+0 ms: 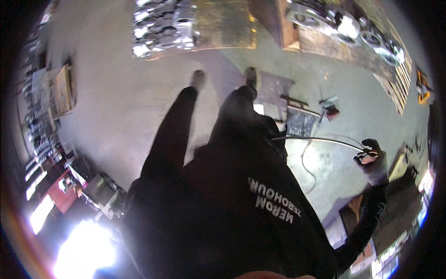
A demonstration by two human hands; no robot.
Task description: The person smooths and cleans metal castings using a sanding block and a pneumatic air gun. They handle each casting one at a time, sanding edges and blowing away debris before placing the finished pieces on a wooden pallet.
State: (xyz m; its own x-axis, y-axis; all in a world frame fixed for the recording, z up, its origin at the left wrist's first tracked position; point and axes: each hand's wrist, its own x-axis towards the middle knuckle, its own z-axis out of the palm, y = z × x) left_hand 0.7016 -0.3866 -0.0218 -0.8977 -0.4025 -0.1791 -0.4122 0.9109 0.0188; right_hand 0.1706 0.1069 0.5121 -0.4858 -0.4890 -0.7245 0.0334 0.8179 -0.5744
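Observation:
My right hand (370,158), in a dark and grey work glove, is out to the right. Its fingers are curled around one end of a thin, curved dark hose or cable (320,139). From there it arcs leftward to my right side, where dark clothing hides the other end. A finer wire (303,160) hangs in a loop below it, over the floor. My left hand does not show. Black clothing (223,200) fills the middle, with both my legs stretching ahead.
Shiny metal parts (162,28) are stacked on a board (223,28) ahead. More sit on a pallet (325,49) at the far right. A low stand (302,122) and a dark red object (331,110) are on the floor. Stacked goods (39,116) line the left.

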